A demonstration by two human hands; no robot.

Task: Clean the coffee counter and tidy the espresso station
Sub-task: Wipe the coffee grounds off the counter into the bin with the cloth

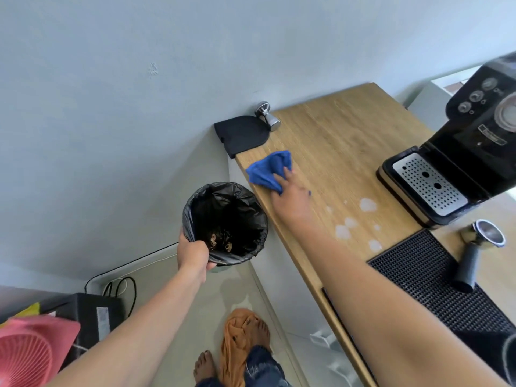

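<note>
My right hand (291,198) presses a crumpled blue cloth (269,169) onto the wooden counter (343,141), close to its left edge. My left hand (192,254) grips the rim of a small bin (224,223) lined with a black bag, held just below and beside that counter edge. A few brown scraps lie at the bottom of the bin. Several white milky spots (356,219) sit on the wood right of my right wrist. The black espresso machine (458,152) with its perforated drip tray stands at the right.
A black tamping mat (241,134) and a metal tamper (266,114) lie in the counter's far corner by the wall. A portafilter (479,247) rests near a black rubber bar mat (427,280). An orange rag (237,336) lies under a bare foot; a pink fan (30,350) and cables are at lower left.
</note>
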